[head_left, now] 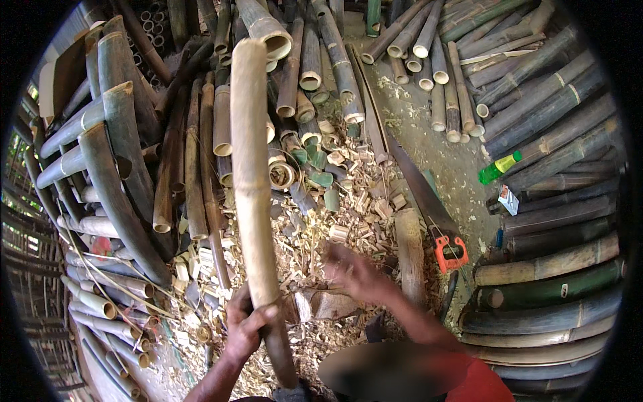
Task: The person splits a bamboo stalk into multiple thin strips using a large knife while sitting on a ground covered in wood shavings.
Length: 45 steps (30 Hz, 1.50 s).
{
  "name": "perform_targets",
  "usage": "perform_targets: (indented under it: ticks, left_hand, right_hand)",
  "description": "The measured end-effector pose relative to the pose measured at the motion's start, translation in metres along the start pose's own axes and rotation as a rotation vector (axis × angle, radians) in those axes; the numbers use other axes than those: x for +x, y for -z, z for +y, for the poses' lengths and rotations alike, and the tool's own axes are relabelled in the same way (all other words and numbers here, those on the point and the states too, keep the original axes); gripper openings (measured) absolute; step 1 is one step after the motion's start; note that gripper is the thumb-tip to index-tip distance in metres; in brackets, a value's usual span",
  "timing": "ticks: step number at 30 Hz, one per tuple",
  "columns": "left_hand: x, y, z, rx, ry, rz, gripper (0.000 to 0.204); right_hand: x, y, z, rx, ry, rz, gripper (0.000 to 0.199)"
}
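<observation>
My left hand [249, 323] is closed round the lower part of a long bamboo pole [252, 161], with the thumb across its front. The pole stands nearly upright. Its upper length is pale and scraped, and the end below my hand is darker. To the right of the pole, my right hand [362, 276] is raised and blurred, its fingers seemingly stretched out, apart from the pole. Nothing shows in it. Below that hand lies a wooden block [328, 303] among wood chips [335, 228]. A pale, thick wooden piece [409, 251] lies just beyond my right forearm.
A hand saw with an orange handle [439, 256] lies at right of centre. Cut bamboo poles [311, 63] fill the far side, and dark bamboo poles [549, 295] are stacked along the right. A green bottle [495, 170] and a small box [509, 199] rest there. More bamboo [114, 174] leans at left.
</observation>
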<state>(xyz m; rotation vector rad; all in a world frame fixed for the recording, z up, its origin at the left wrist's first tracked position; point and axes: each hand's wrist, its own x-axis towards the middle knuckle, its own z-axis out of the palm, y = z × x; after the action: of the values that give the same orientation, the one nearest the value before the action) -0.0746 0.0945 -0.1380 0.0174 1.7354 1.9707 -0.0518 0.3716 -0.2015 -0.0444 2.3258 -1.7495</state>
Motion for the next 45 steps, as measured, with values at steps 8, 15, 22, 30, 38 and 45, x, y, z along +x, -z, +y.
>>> perform_targets:
  ticks: [8,15,22,30,38,45]
  left_hand:
    - [0.05,-0.085,-0.007,0.137,-0.056,-0.317,0.09]
    - [0.059,-0.043,-0.077,0.869,-0.322,-0.179,0.075]
    - [0.05,-0.027,-0.111,0.963,-0.406,-0.066,0.058]
    - [0.048,-0.019,-0.113,0.881,-0.499,-0.07,0.053]
    - [0.05,-0.025,-0.111,0.905,-0.529,-0.085,0.049]
    - [0.049,-0.021,-0.114,0.898,-0.47,-0.096,0.047]
  right_hand:
    - [-0.117,-0.101,-0.016,0.635,-0.291,0.204,0.087]
    - [-0.182,-0.001,0.008,0.119,-0.346,0.727,0.065]
    - [-0.261,0.031,-0.04,-0.04,-0.722,0.628,0.079]
    - [-0.289,0.024,-0.04,-0.047,-0.797,0.616,0.077]
    - [-0.286,0.024,-0.033,-0.112,-0.719,0.664,0.077]
    - [-0.23,0.052,-0.004,0.125,-0.598,0.599,0.065]
